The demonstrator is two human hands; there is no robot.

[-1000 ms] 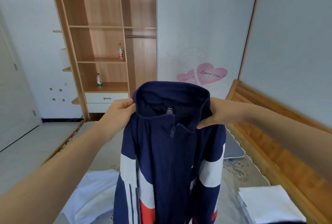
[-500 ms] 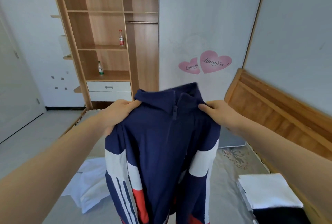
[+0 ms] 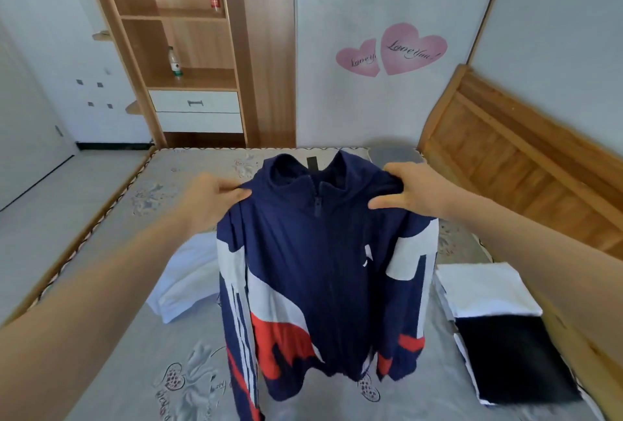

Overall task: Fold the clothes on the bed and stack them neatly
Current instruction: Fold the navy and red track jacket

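Lowered since 0.5 s ago: jacket [image 3: 323,272] (zipped) hangs over bed [image 3: 141,346]; left hand [image 3: 210,199] and right hand [image 3: 409,191] pinch its shoulders.

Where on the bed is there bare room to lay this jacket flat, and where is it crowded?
Bare mattress shows at near left, in front of the loose white garment, and across the far end between the footboard edge and the jacket collar. The right side is crowded: folded white and black clothes sit by the wooden headboard.
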